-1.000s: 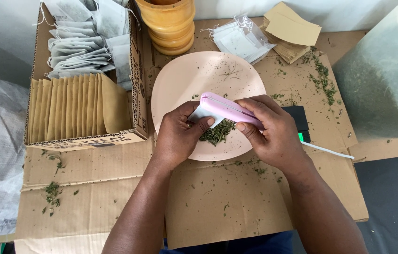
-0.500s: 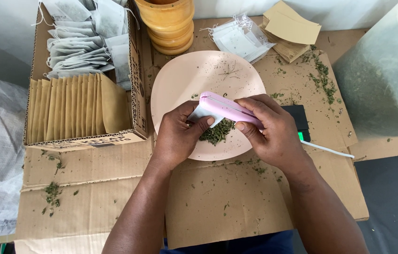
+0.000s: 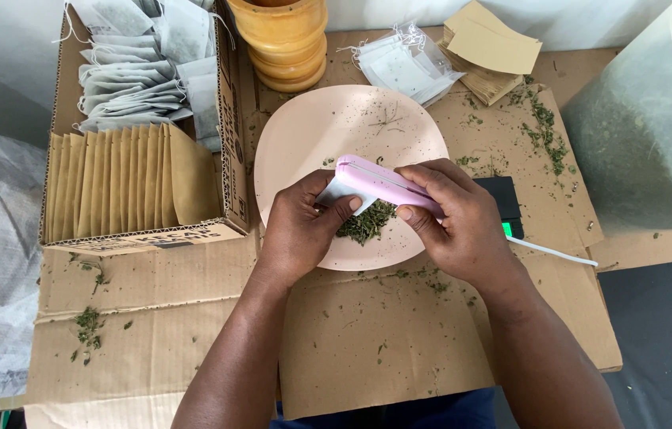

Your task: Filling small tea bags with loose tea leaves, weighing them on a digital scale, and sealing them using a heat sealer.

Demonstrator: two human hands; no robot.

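Over a pale pink plate (image 3: 336, 127), my right hand (image 3: 455, 218) grips a small pink handheld sealer (image 3: 375, 181), its jaws clamped on the top of a small white tea bag (image 3: 337, 193). My left hand (image 3: 304, 226) pinches that bag from the left side. Under both hands, a little heap of dried green herb (image 3: 367, 222) lies on the plate's near part. A white cord (image 3: 558, 253) trails off to the right from the sealer.
A cardboard box (image 3: 229, 119) at the left holds tan envelopes (image 3: 125, 183) and filled tea bags (image 3: 137, 63). Stacked wooden bowls (image 3: 284, 40), loose bags (image 3: 403, 63), tan envelopes (image 3: 491, 48), a black scale (image 3: 502, 205) and a large tub (image 3: 645, 127) surround the plate.
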